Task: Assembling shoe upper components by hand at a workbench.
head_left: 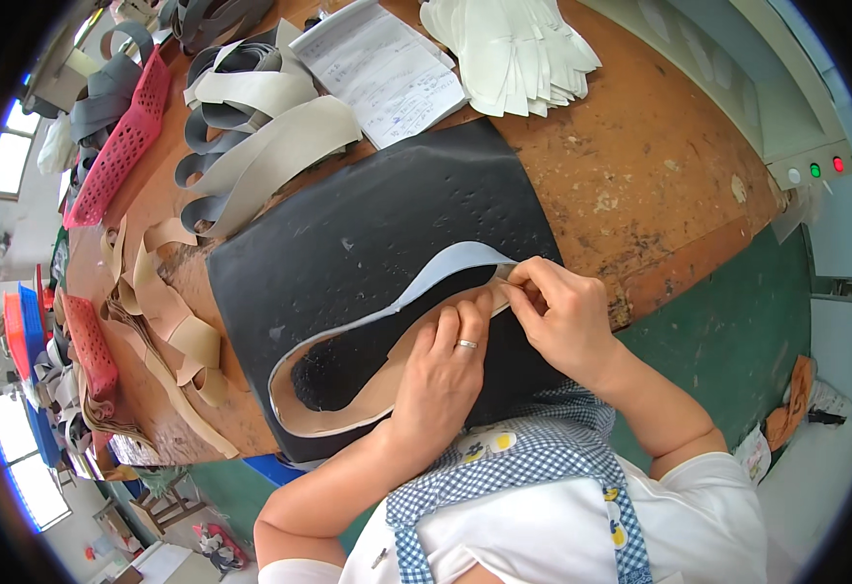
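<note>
A long, leather-like strip (329, 419), tan on one face and pale blue-grey on the other, stands on edge in a loop on a black mat (377, 204). My left hand (445, 365), with a ring on one finger, is closed over the near side of the loop, its fingers bent and close together. At the loop's right end my right hand (567, 316) pinches the strip between thumb and fingers, close to the left fingertips. What lies right under the fingertips is partly hidden.
Grey strips (270, 165) lie curled at the back left, with tan strips (178, 321) nearer. Pink baskets (124, 141) stand at the left edge. Behind the mat are a written notepad (382, 73) and fanned white pieces (514, 58). A panel with lit buttons (815, 170) is at right.
</note>
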{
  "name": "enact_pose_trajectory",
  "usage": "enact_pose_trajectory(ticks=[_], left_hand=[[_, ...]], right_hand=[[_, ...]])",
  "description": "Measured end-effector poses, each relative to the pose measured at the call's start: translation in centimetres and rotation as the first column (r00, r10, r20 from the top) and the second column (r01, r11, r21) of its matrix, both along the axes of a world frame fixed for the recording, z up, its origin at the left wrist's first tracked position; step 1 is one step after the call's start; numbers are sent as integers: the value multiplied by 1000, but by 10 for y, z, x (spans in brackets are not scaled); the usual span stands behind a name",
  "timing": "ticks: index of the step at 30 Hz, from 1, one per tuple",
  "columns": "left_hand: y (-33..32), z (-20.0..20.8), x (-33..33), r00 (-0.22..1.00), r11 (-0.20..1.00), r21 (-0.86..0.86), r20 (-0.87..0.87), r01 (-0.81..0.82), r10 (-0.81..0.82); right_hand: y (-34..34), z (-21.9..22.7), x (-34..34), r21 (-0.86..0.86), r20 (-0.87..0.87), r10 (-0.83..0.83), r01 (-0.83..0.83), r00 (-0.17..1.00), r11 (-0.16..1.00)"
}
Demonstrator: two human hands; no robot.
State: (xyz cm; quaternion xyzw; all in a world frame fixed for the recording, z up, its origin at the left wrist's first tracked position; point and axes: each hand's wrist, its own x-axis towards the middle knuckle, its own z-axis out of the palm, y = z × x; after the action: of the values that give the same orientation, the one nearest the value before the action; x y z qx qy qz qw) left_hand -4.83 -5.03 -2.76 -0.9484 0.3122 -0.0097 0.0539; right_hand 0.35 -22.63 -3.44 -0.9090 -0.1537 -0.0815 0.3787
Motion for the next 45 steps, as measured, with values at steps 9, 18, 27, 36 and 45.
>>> enact_pose_trajectory(ticks=[9, 18, 27, 36, 45], left_hand=[[-5, 4, -1, 997, 974, 221, 57, 38, -52], [-10, 5, -2, 999, 982, 190, 43, -1, -7], [-10, 8, 0, 1000, 977, 211, 11, 25, -28], [-12, -1, -4, 993, 967, 257, 116, 0, -30], [-15, -1, -6, 992, 960, 278, 129, -29, -8]], right_hand=[[3, -12, 0, -18, 93, -44, 46, 995, 999], [5, -14, 9, -29, 42, -49, 50, 998, 998], [-12, -20, -1, -252, 413, 321, -232, 852, 940], [0, -20, 5, -123, 289, 45, -9, 956, 992], [1, -19, 6, -139, 238, 17, 17, 971, 990]])
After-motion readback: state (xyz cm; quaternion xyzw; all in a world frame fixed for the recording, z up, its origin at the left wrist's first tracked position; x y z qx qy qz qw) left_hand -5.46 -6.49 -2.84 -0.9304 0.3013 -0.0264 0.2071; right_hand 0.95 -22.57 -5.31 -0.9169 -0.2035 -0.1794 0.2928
